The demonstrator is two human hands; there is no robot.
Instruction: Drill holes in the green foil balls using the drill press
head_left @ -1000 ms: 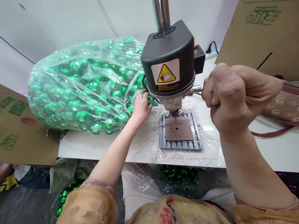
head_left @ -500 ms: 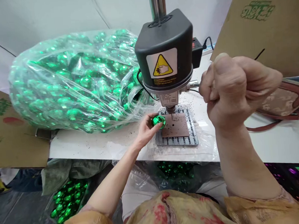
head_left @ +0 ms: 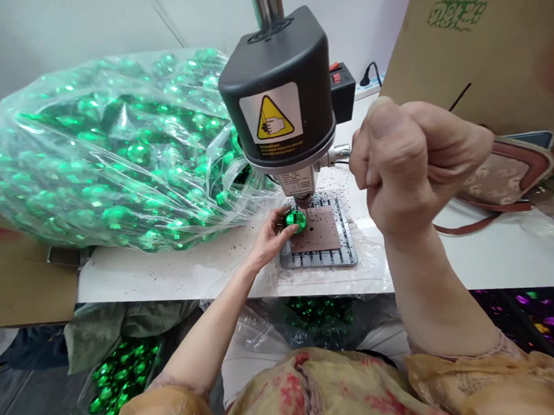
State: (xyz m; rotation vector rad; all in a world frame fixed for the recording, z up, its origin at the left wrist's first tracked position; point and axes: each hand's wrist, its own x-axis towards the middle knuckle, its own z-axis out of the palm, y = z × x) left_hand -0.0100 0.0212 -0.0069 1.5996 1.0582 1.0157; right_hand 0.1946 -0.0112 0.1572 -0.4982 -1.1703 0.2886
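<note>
My left hand [head_left: 273,238] pinches a shiny green faceted ball [head_left: 296,220] between thumb and fingers. It holds the ball over the left part of a brown board [head_left: 323,235], just left of the thin drill bit and a dark hole in the board. The board lies on the slotted metal base [head_left: 350,253] of a small bench drill press [head_left: 276,76]. On the right, my right hand [head_left: 410,162] is raised and closed in a fist around the end of the press's feed handle [head_left: 338,153]; the grip itself is hidden by the fingers.
A clear plastic bag [head_left: 114,161] full of green balls lies left of the press. Cardboard boxes [head_left: 479,63] stand at both sides. A patterned purse [head_left: 495,175] sits on the white table [head_left: 135,275] at right. Green balls [head_left: 121,373] fill a container below; dark shavings surround the base.
The green ball in my left hand has shifted right over the board, nearer the drill bit. My right hand keeps its closed grip at the handle. The whole view has swung slightly.
</note>
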